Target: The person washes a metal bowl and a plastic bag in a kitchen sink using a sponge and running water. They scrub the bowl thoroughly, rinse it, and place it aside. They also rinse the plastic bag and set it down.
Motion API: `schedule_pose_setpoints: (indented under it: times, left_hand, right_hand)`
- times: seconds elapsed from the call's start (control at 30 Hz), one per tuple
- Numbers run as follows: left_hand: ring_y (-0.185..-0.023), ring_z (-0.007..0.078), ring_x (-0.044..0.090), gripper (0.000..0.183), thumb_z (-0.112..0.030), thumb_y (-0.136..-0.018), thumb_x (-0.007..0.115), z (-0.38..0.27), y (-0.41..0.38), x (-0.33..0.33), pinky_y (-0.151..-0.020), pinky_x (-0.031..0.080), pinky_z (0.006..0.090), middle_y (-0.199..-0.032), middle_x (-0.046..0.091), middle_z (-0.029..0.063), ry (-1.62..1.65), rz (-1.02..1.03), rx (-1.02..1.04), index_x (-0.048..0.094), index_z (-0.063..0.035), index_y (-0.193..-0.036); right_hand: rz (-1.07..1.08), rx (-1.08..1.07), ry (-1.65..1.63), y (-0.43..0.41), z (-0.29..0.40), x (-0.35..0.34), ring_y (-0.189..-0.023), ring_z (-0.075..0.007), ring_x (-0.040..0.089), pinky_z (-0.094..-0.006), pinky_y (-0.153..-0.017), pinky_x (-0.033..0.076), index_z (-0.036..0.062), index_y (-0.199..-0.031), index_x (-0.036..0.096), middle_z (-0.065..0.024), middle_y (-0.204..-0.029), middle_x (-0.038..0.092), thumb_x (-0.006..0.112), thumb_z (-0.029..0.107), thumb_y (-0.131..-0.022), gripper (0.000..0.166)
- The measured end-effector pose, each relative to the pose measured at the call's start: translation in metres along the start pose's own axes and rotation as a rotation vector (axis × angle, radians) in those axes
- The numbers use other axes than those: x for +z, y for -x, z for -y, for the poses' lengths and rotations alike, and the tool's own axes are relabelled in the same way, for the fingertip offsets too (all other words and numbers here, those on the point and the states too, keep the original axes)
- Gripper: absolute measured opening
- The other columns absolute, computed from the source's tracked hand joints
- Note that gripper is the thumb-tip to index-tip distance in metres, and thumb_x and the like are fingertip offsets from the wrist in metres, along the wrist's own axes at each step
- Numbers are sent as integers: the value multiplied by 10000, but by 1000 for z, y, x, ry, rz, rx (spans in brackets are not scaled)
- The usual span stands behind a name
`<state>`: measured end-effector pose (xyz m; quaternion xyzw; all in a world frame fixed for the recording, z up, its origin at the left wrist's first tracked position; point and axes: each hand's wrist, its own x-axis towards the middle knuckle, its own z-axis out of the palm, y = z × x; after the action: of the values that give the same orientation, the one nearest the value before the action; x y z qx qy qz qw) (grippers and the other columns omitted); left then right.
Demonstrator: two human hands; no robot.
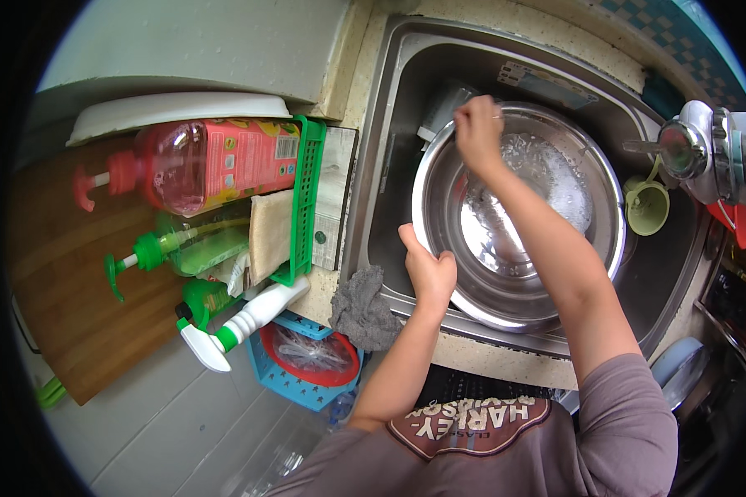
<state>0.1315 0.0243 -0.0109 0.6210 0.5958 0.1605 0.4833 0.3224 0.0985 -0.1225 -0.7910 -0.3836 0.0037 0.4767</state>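
Note:
A shiny stainless steel basin point(534, 304) is tilted in the kitchen sink point(398, 205), with foamy water point(566, 186) pooled inside it. My left hand point(432, 270) grips its near left rim, thumb pointing away from me. Across the basin, my right hand point(480, 133) has its fingers curled over the far left rim. Whether a cloth or pad is under those fingers is hidden. Just beyond the right hand, a clear and white container point(447, 112) lies partly covered in the sink's far left corner. A green cup point(648, 208) stands right of the basin.
A chrome faucet point(684, 146) reaches in from the right. A grey rag point(367, 307) hangs over the counter's front edge. At left, a green basket point(304, 199) lies beside a pink soap bottle point(224, 164), a green pump bottle point(205, 245) and a white spray bottle point(255, 320).

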Motion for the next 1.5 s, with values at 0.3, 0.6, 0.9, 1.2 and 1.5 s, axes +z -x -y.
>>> schedule_pose_setpoints:
  times: [0.3, 0.6, 0.9, 1.2, 1.5]
  left_hand:
    - [-837, 255, 630, 495, 103, -691, 514, -6, -3, -4, -762, 470, 293, -1000, 613, 182, -31, -14, -83, 379, -10, -1154]
    - [-806, 287, 638, 467, 93, -686, 518, -6, -2, -3, -764, 474, 312, -938, 621, 194, -35, -46, -41, 384, 3, -1125]
    - [-799, 295, 631, 473, 89, -689, 525, 0, -1, -5, -773, 478, 329, -952, 614, 203, -74, -61, -44, 380, 5, -1131]
    - [-762, 284, 615, 477, 80, -678, 552, 8, -5, -5, -744, 477, 338, -922, 606, 199, -124, -43, -51, 379, 2, -1115]
    - [-917, 321, 565, 523, 85, -687, 577, 1, 2, -2, -862, 437, 357, -1082, 518, 207, -125, -89, 16, 386, 14, -1169]
  right_hand:
    - [47, -75, 145, 7, -3, 1, -930, -347, 494, -470, -772, 341, 84, -895, 534, -124, -984, 522, 609, 146, -825, 119]
    - [45, -122, 260, -12, -14, -11, -884, -327, 523, -465, -733, 372, 100, -879, 559, -99, -916, 553, 586, 80, -832, 57]
    - [297, -226, 68, -1, 7, -11, -898, -317, 518, -442, -776, 377, 99, -856, 563, -84, -913, 547, 641, 161, -808, 110]
    - [268, -229, -238, 56, 65, -2, -939, -312, 515, -421, -845, 359, 119, -857, 603, -84, -942, 566, 637, 171, -800, 84]
    - [-38, -353, 221, 24, -71, -33, -993, -310, 536, -451, -882, 404, 187, -1054, 599, -67, -1037, 576, 662, 209, -840, 224]
